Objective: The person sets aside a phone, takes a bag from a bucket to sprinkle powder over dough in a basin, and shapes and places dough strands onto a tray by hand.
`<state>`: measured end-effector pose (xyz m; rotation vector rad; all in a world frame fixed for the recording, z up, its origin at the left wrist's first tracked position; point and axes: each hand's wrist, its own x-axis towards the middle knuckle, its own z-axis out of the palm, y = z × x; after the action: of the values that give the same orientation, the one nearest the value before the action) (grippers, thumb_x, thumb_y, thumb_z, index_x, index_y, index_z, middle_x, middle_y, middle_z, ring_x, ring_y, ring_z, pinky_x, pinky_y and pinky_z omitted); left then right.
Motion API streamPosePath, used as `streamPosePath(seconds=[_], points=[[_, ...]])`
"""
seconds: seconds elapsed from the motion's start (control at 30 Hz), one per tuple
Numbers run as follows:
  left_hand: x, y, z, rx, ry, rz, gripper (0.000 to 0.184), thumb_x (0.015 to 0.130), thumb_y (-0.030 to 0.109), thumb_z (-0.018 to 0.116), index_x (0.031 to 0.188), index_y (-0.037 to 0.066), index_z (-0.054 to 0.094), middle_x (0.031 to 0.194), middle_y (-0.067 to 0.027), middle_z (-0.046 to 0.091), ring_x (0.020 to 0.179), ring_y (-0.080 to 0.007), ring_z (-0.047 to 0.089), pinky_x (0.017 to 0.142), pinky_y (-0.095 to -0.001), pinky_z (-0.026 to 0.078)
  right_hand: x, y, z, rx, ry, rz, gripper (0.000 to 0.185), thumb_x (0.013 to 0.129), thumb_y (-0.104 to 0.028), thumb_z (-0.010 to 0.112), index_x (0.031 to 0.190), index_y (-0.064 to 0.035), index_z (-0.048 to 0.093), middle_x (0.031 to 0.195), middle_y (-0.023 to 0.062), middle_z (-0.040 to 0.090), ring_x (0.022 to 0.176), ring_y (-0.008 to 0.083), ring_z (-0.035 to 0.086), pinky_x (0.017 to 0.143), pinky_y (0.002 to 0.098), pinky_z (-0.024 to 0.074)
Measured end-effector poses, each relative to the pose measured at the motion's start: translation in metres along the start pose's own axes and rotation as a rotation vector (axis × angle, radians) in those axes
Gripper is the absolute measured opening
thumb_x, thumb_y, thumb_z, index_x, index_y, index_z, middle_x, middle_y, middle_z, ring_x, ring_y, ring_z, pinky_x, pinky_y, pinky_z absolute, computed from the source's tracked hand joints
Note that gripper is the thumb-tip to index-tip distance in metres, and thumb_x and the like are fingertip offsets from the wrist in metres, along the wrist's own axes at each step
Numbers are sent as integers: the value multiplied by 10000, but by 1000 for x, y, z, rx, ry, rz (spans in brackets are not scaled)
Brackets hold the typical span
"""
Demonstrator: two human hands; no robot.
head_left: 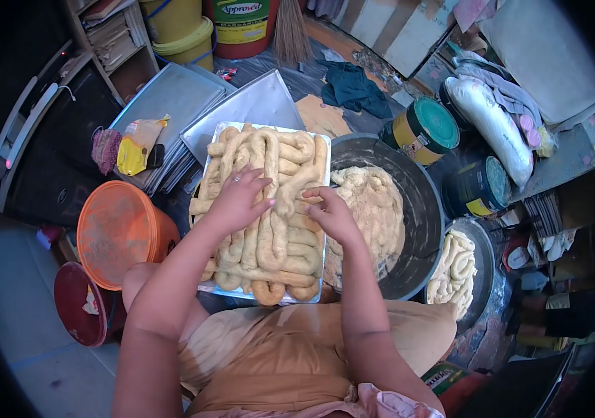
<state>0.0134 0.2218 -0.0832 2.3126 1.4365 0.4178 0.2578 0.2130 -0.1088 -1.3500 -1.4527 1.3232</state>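
Observation:
Long coated dough ropes [269, 237] lie folded and stacked in layers on a metal tray [217, 130] in front of me. My left hand [240, 200] rests over the upper left of the pile, its fingers spread on the ropes and a ring on one finger. Near the pile's right edge, my right hand [332, 214] has its fingers bent and apart, at the side of a dough rope. Right of the tray, a large dark basin [431, 244] holds a flattened dough mass [377, 209] with brownish powder on it.
A smaller basin [482, 279] with pale dough strips [453, 268] stands at right. An orange bucket [119, 233] and a maroon bucket [81, 306] are at left. Stacked metal trays [172, 97] lean behind. Lidded green buckets [426, 129] and a white sack [489, 125] stand at far right.

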Motion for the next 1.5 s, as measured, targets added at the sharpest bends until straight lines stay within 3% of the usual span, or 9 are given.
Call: streamPosePath(seconds=[0.27,0.37,0.53,0.63,0.97,1.1,1.27,1.33,1.5], points=[[-9,22,25,104,-127,159,626,872,419,598,1402,135,423,1469,-153,361,1397,-364,267,1142,-526,171,60,2,28,-628,400,190,628,799,-449,659,1232,-21,503,968,199,675,938,360,650,799,425,514],[-13,28,43,136,-156,259,685,873,476,569,1446,161,363,1518,-125,294,1412,-355,237,1140,-560,143,90,3,12,-830,102,226,655,789,-472,643,1246,-28,490,1030,263,653,1011,399,625,835,451,503],[-10,34,56,192,-146,290,666,886,509,526,1431,152,384,1487,-114,347,1405,-340,258,1138,-564,145,119,-2,15,174,39,178,446,769,-63,706,1161,3,502,744,51,578,557,134,576,466,278,487],[-4,32,59,216,-125,191,646,891,518,509,1396,124,430,1456,-112,388,1400,-328,272,1135,-566,151,137,15,34,8,245,11,433,784,-26,690,1168,5,494,778,62,588,571,145,588,483,283,496],[7,32,68,299,-30,99,640,888,516,511,1305,31,518,1376,-161,447,1378,-311,309,1143,-527,169,141,35,44,180,133,-121,331,820,-10,662,1143,8,594,956,70,625,848,119,595,740,249,493],[7,32,64,266,-15,125,546,868,464,567,1188,22,588,1291,-176,491,1331,-321,360,1139,-533,177,124,18,38,-176,241,-279,302,869,-52,627,1156,33,590,1028,96,635,921,169,621,825,270,499],[21,25,18,18,-133,-32,259,826,257,642,902,9,652,958,-179,626,1011,-357,576,1062,-485,336,76,36,63,-730,204,-393,611,963,-372,445,1469,-74,277,1501,220,267,1395,317,280,1144,448,184],[22,18,2,-114,193,-91,186,814,181,627,802,-4,635,807,-169,624,865,-372,587,942,-433,436,61,37,71,-950,91,-295,701,965,-488,378,1516,-115,155,1564,186,130,1448,312,148,1165,488,66],[17,12,-22,-107,204,-147,291,849,237,616,1025,5,632,1019,-187,627,1020,-368,573,943,-437,416,57,29,67,-932,10,-217,712,971,-511,336,1521,-118,111,1572,182,95,1455,300,124,1166,492,29]])
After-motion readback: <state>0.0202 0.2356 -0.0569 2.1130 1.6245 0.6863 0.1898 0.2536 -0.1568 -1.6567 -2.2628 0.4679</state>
